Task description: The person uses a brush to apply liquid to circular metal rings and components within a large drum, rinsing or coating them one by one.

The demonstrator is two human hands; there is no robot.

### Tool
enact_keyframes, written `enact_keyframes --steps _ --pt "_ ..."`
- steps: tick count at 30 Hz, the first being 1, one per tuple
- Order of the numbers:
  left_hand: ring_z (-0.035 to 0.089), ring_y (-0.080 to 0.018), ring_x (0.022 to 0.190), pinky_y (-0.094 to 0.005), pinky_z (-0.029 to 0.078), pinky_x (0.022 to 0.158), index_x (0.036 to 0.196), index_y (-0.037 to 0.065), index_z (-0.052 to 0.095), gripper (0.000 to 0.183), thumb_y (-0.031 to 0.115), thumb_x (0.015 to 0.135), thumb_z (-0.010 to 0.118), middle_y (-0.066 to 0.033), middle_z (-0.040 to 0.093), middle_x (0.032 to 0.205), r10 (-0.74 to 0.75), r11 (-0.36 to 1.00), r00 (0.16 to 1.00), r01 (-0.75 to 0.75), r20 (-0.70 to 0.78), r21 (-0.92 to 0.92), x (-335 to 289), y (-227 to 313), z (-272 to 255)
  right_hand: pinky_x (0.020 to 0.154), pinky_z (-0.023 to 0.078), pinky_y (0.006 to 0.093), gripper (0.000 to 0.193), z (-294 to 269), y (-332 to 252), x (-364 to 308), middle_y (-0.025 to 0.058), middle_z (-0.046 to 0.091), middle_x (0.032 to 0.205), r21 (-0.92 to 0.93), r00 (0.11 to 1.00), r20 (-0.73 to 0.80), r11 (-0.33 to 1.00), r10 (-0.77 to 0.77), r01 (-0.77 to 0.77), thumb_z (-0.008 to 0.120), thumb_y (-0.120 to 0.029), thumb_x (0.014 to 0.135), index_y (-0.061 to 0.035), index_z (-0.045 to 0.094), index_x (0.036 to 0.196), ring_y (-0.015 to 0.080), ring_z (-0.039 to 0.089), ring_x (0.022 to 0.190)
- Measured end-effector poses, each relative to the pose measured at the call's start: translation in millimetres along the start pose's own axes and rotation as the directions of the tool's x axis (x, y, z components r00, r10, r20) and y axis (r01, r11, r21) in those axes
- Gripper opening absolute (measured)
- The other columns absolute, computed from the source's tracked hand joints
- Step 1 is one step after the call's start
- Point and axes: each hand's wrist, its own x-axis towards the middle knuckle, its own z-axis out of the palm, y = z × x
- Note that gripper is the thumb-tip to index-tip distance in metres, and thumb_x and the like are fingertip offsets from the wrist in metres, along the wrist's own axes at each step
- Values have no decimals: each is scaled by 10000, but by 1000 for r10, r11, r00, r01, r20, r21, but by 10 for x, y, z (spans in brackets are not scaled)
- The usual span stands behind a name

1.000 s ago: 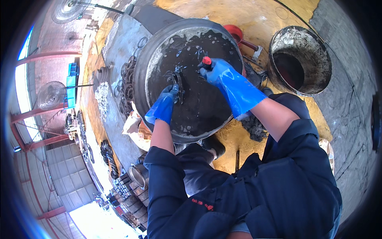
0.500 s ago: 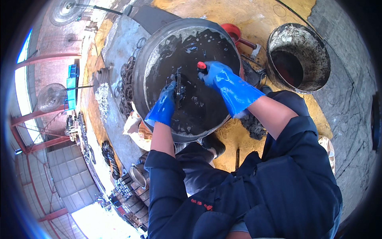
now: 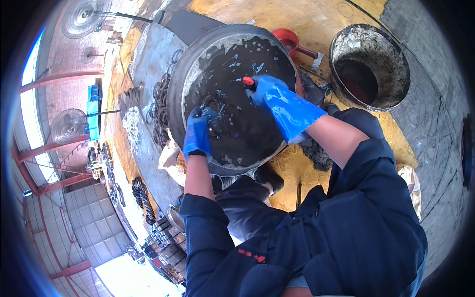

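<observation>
A wide round tub (image 3: 174, 106) of dark liquid, with pale scum along its inner edge, stands in front of me. My left hand (image 3: 198, 129), in a blue rubber glove, is over its left part, the fingers closed on a dark, wet ring (image 3: 221, 105) that lies low at the liquid. Glints and splashes partly blur the ring. My right hand (image 3: 269, 94), also blue-gloved, is closed around a black handle with a red end (image 3: 248, 80) above the right half of the tub. The working end of that tool cannot be made out against the dark liquid.
Right of the tub stands a dirty bucket (image 3: 402, 74) with dark residue. A red pan (image 3: 285, 37) with a handle lies behind the tub's right rim. Dark rings (image 3: 161, 101) are heaped along its left side, and a fan (image 3: 69, 123) stands farther left.
My left hand has shifted slightly left and down, and the ring has turned from nearly edge-on to showing its round opening. My right hand has barely moved. Fresh splashes show around the ring.
</observation>
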Motion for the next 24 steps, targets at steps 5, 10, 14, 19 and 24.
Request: enact_keyframes --steps 5,10,14,19,24 --pt "652 -151 712 -283 521 654 1060 2 620 253 188 894 667 -62 682 888 -187 882 973 227 135 -414 29 -320 -114 856 509 423 356 51 -159 -37 110 678 1088 20 999 31 1000 -12 11 596 -390 860 -203 643 1160 338 638 1013" --pt "644 -142 707 -287 486 597 1024 37 620 231 219 887 657 -46 669 818 -232 895 936 311 263 -319 113 -172 85 879 507 416 382 62 -79 24 100 672 1123 -10 994 90 998 61 -61 597 -391 858 -220 632 1197 335 635 1035" --pt "590 -117 710 -258 461 675 899 9 651 152 141 880 577 -44 651 781 -82 979 996 86 -31 187 30 -24 -132 897 501 415 384 110 73 86 100 671 1130 -45 994 87 997 66 -62 592 -388 860 -222 630 1204 336 631 1053" --pt "644 -144 826 -241 488 698 1048 -13 643 193 100 923 550 -84 684 931 -75 960 997 72 0 -270 -153 -43 -717 909 497 418 383 164 82 82 118 676 1111 -30 998 61 999 11 -9 589 -388 861 -201 641 1191 345 626 1058" --pt "672 -195 916 -267 537 806 1161 -51 566 267 88 935 537 -140 676 1042 -83 777 996 60 -7 -626 -541 -16 -814 914 495 414 405 173 125 30 140 673 1114 -72 999 41 997 -8 11 613 -410 845 -192 653 1184 346 625 1059"
